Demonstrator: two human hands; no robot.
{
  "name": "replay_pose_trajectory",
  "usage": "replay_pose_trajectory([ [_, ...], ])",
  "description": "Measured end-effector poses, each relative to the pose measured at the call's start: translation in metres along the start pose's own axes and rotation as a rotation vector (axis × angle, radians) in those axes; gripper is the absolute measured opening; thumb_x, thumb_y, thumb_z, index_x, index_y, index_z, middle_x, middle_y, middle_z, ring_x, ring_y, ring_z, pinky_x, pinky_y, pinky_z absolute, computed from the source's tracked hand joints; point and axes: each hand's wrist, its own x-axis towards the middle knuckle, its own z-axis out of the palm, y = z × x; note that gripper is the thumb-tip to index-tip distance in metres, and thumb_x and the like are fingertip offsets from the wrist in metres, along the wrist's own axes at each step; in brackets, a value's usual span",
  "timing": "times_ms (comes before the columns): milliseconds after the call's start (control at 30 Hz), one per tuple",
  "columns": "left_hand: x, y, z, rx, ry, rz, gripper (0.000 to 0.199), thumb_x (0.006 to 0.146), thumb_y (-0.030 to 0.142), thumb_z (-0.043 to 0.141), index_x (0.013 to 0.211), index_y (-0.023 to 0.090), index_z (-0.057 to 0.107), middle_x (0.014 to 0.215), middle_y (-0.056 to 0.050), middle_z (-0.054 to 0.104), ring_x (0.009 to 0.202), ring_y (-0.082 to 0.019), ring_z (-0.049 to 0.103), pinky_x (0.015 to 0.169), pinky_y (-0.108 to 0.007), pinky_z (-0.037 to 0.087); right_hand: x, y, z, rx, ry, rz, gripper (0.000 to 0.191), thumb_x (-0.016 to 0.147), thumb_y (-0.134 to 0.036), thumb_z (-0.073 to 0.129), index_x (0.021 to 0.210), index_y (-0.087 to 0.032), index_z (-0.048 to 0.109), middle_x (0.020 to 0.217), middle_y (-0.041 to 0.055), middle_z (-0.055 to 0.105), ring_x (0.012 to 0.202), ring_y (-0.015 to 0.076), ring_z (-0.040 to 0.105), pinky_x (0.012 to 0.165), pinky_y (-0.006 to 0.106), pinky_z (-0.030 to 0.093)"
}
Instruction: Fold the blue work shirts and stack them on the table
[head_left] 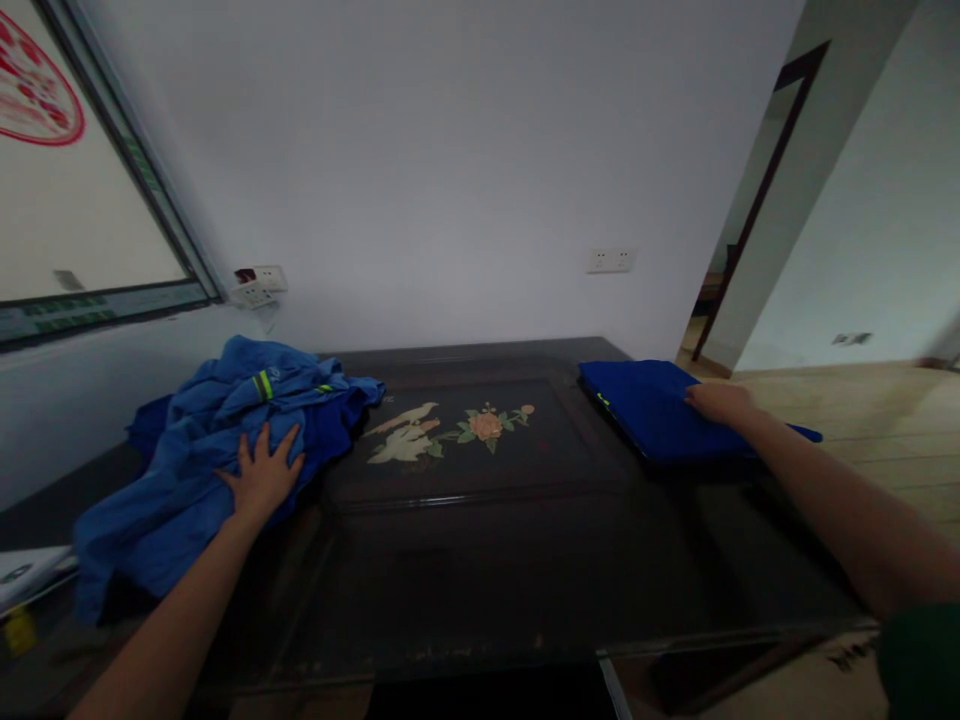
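A crumpled heap of blue work clothes, with yellow-green reflective strips, lies on the left of the dark table. My left hand rests on the heap, its fingers spread wide. To the right, a darker blue garment lies folded into a flat, roughly square stack, with a bit of yellow-green trim along its left edge. My right hand is at the right part of this stack, fingers drawn together on the cloth; their undersides are hidden.
The dark table has an inlaid picture of birds and flowers between the two piles. White papers and a small yellow item lie at the left edge. Behind stands a white wall with sockets; a window is at left.
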Motion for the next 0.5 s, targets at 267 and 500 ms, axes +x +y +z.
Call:
replay_pose_trajectory([
  [267,-0.005,0.003,0.002,-0.003,0.03,-0.041,0.057,0.091,0.043,0.039,0.146,0.026,0.038,0.157,-0.014,0.018,0.143,-0.045,0.008,0.102,-0.077,0.009,0.002,-0.025,-0.09,0.072,0.192,-0.067,0.023,0.09,-0.023,0.053,0.073,-0.011,0.064,0.088,0.0217,0.067,0.071,0.0174,0.058,0.065,0.034,0.032],
  [500,-0.015,0.068,-0.006,-0.024,0.13,0.134,0.049,0.091,0.033,0.043,0.139,0.021,0.047,0.157,-0.018,0.015,0.144,-0.038,0.01,0.105,-0.074,0.01,-0.021,-0.087,-0.206,0.604,0.703,-0.043,0.046,0.097,-0.028,0.04,0.097,0.01,0.066,0.087,0.0244,0.069,0.063,0.0075,0.054,0.062,0.028,0.035],
])
